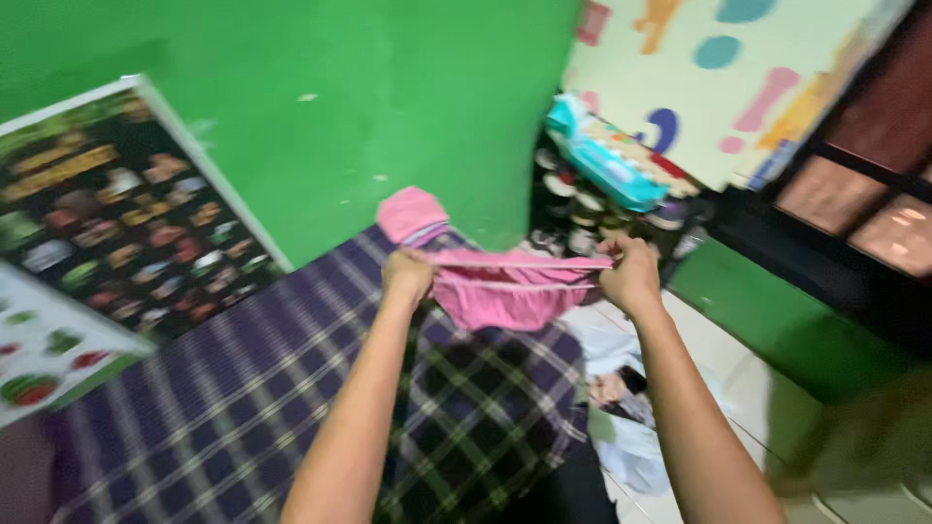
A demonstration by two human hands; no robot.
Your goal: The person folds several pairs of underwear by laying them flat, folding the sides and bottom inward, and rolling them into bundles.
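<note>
A small pink garment (505, 291) hangs stretched between my two hands above a purple plaid cloth (243, 388). My left hand (406, 277) grips its left edge and my right hand (631, 277) grips its right edge, both held out in front of me at the same height. Just beyond my left hand lies a folded pink cloth (413, 215) on the plaid. Under my arms a darker green-and-black plaid fabric (485, 408) is spread.
A green wall (369, 107) stands ahead. A poster with pictures (116, 213) leans on the left. To the right are a blue packet (602, 155) on a cluttered pile, a patterned foam mat (738, 68), white items (621, 388) on the tiled floor and a dark door (864, 184).
</note>
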